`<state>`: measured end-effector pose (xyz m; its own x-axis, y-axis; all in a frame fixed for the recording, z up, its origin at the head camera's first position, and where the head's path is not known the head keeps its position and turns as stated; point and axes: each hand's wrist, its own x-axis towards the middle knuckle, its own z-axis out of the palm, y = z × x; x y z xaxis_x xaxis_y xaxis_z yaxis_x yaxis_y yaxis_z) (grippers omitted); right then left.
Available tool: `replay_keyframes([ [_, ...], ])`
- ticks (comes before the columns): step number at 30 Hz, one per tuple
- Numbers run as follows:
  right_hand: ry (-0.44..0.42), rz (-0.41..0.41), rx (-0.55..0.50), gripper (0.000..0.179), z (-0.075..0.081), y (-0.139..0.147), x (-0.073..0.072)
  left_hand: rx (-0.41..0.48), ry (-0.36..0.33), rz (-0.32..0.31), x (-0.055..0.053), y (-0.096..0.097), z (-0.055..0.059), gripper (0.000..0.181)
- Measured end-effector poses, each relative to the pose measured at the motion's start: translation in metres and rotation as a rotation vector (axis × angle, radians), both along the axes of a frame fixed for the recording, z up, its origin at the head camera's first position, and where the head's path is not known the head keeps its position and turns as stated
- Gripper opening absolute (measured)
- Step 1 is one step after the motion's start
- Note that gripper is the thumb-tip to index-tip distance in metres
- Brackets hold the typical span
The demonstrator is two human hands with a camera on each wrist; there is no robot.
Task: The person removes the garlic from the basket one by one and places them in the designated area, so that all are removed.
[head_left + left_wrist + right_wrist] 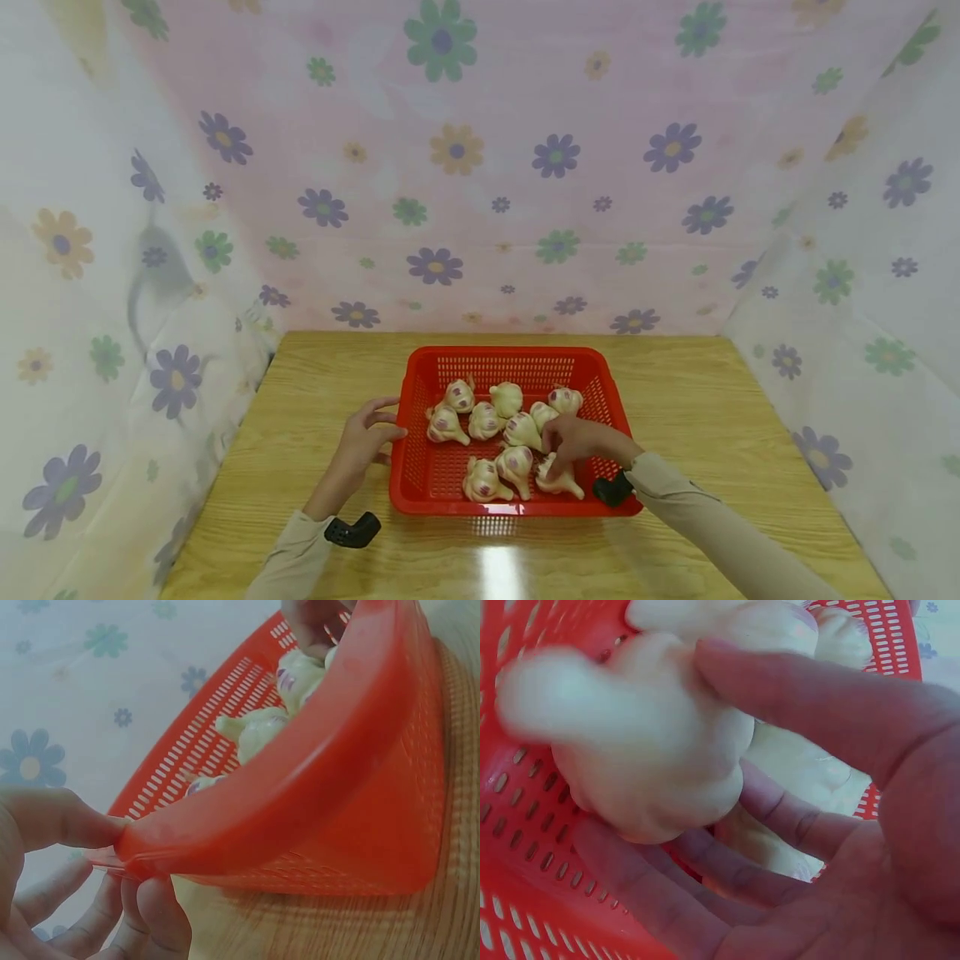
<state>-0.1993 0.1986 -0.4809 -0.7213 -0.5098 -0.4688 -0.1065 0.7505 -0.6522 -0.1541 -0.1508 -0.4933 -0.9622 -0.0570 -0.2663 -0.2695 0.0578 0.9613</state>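
Several pale garlic bulbs with purple marks lie in a red plastic basket (517, 510). At the basket's left side, my left hand (362, 442) pinches the rim between thumb and fingers; the left wrist view shows the thumb (67, 821) on top and the fingers below. My right hand (585, 439) reaches into the right part of the basket. It holds one garlic bulb (660, 742), thumb on the upper side and fingers around and beneath it. In the head view this garlic bulb (558, 479) is partly hidden by the hand.
The basket stands on a wooden table (697, 433). Flower-printed cloth (495, 208) hangs behind and on both sides. Other garlic bulbs (513, 467) lie close to the right hand. Each wrist carries a black device (354, 531).
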Motion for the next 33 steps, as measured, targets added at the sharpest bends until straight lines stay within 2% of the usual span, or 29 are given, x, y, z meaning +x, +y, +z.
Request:
replay_keyframes([
  [3,-0.028,0.003,0.012,0.032,0.0,-0.002,-0.001,0.0,-0.004,0.005,0.0,-0.001,-0.001,0.052],
  [9,-0.059,0.013,-0.028,0.035,-0.001,-0.005,-0.001,-0.011,-0.02,0.021,0.002,-0.004,-0.003,0.052],
  [17,-0.088,-0.006,-0.164,0.033,0.009,0.004,0.0,0.016,-0.01,0.017,0.004,-0.006,-0.003,0.052],
  [20,-0.052,-0.018,-0.201,0.033,0.017,0.009,-0.001,0.03,-0.017,0.025,0.005,-0.006,-0.002,0.052],
  [27,0.035,-0.049,-0.199,0.032,0.029,0.027,-0.007,0.051,-0.021,0.025,0.004,-0.002,-0.003,0.053],
  [33,0.09,-0.036,-0.264,0.032,0.042,0.042,-0.013,0.056,-0.024,0.027,0.001,0.001,-0.002,0.055],
])
